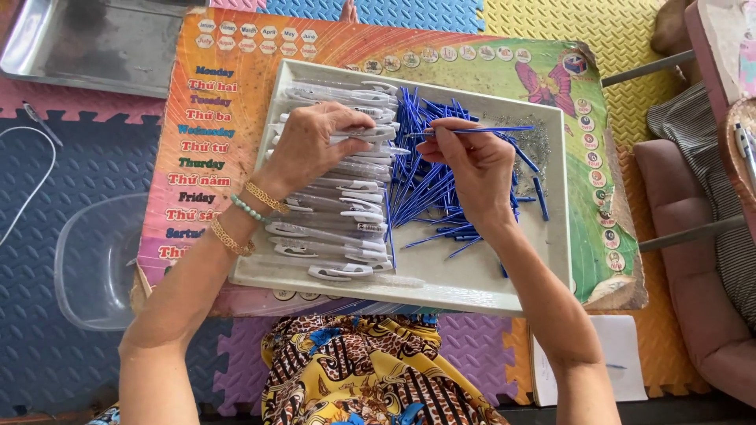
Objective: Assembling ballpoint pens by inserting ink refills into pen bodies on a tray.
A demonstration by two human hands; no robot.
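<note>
Your right hand (pixel 472 161) pinches a thin blue refill (pixel 472 131) between closed fingertips, its long axis lying nearly level across the tray and pointing left toward the clear pen barrel (pixel 370 134) that your left hand (pixel 311 145) grips with curled fingers. Both sit over a pale rectangular tray (pixel 472 279), white-clipped barrels stacked on its left half, loose blue refills (pixel 425 185) heaped in the middle, bare room along its near and right edges. Under the tray lies a colourful printed board (pixel 213 118) with a column of coloured words at left and a pink butterfly (pixel 543 85) at upper right, foam floor mats (pixel 71 157) around it.

Blue refills (pixel 429 185), clear-ish barrels (pixel 346 201), white tray (pixel 472 279)
</note>
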